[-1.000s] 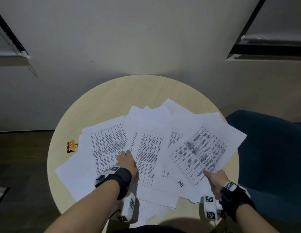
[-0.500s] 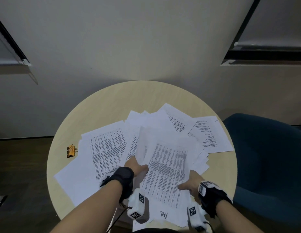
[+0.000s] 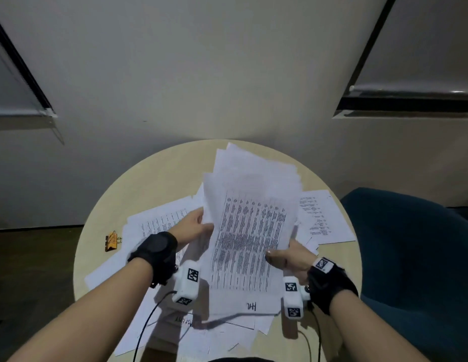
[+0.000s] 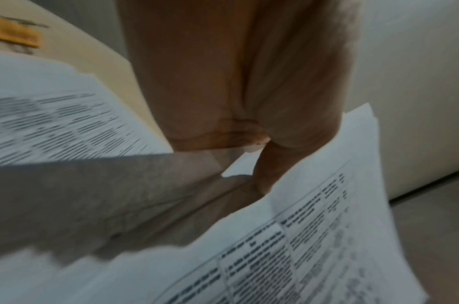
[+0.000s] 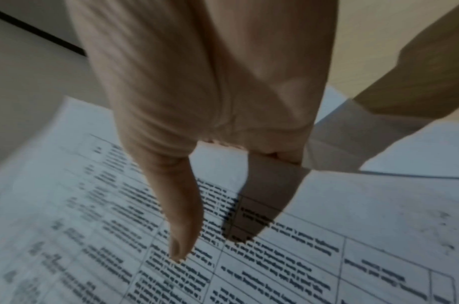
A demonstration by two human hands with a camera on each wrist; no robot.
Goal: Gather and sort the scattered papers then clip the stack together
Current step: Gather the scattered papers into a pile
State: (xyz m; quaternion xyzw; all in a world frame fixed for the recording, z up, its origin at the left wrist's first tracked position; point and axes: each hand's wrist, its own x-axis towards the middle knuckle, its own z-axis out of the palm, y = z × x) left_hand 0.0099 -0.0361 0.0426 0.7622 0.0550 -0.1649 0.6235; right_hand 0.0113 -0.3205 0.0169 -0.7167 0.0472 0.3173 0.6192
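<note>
Both hands hold a loose stack of printed papers lifted off the round table. My left hand grips its left edge, with the stack at the lower right of the left wrist view. My right hand pinches the right edge, thumb on top of the printed sheet, fingers hidden under the paper. More sheets lie scattered on the table below and to the left. One printed sheet lies alone at the right. An orange binder clip sits at the table's left edge.
A dark blue chair stands close to the table's right side. A wall rises right behind the table. Cables hang from the wrist cameras over the near edge. Bare tabletop shows at the back left.
The hands have drawn several sheets together and raised them off the table as one stack. The right hand moved left and up with it; one sheet stayed behind at the right.
</note>
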